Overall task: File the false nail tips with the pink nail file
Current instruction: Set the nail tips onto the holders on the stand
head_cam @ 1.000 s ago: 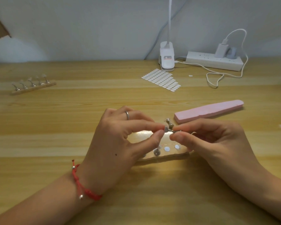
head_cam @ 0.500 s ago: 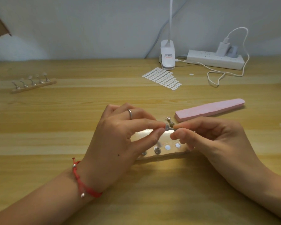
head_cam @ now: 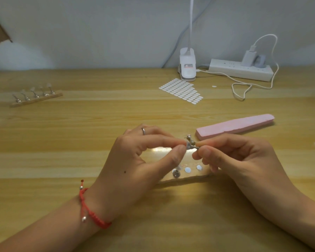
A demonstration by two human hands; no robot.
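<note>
- Nothing of note has moved since the earlier frames: both hands remain pinched on the same peg [head_cam: 191,146] above the base [head_cam: 191,178], and the file [head_cam: 235,125] has not shifted.
- Tip: you cannot see clearly whether a nail tip sits on the held peg. The left fingers cover its head.
- Left hand [head_cam: 135,164]: forefinger and thumb pinch the head end of the peg. The other fingers curl loosely behind.
- Right hand [head_cam: 244,160]: forefinger and thumb pinch the stem end. The other fingers are folded under.
- File location: flat on the table [head_cam: 98,124], just beyond the right hand, untouched by either hand.
- Step in hand, as judged: preparation. You are seating or adjusting a tip on its peg, and filing has not begun.
- Next move, as judged: hold the peg steady with the left hand alone, release the right hand, and reach forward and right for the file. Bring its edge to the tip, not to the metal.
- Count, near: one file. Three pegs show at the base: one held, one just behind the pinch, and one standing at the front edge. More may be hidden under the hands. Two white dots lie on the base.
- Count, far left: one rack [head_cam: 56,96] with five pegs, each carrying a tip.
- Count, far side: one sticker sheet [head_cam: 180,91], one lamp clamp [head_cam: 187,70], one power strip [head_cam: 231,70], one charger [head_cam: 247,59].
- Worn: one bracelet [head_cam: 93,213] and one ring [head_cam: 143,131], both on the left.
</note>
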